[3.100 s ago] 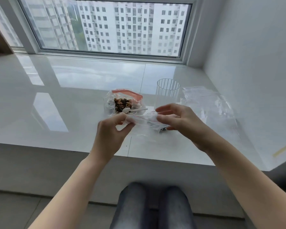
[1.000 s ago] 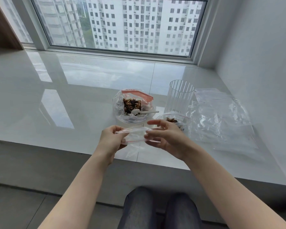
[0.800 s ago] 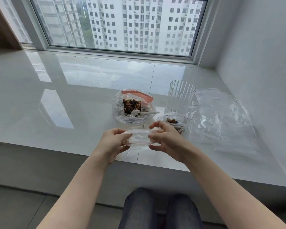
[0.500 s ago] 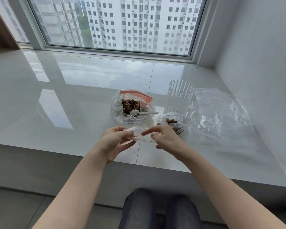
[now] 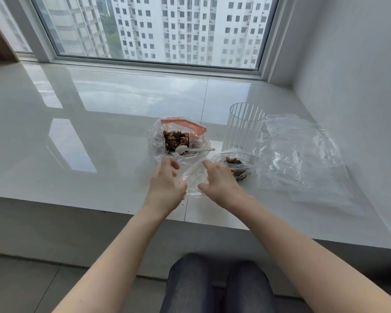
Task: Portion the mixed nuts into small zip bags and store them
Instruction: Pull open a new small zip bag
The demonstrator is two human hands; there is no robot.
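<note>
Clear plastic, an empty small zip bag (image 5: 193, 179) is hanging just in front of the big nut bag (image 5: 176, 138), both hands' fingers (image 5: 167, 168) pinching its mouth apart, probably for filling.

clear ribbed cup (image 5: 244, 127), red-zip bag (image 5: 183, 125)

Bright window (image 5: 158, 30) daylight, sill (image 5: 77, 132) glare, edges bowed, hands perhaps motion-blurred
</note>
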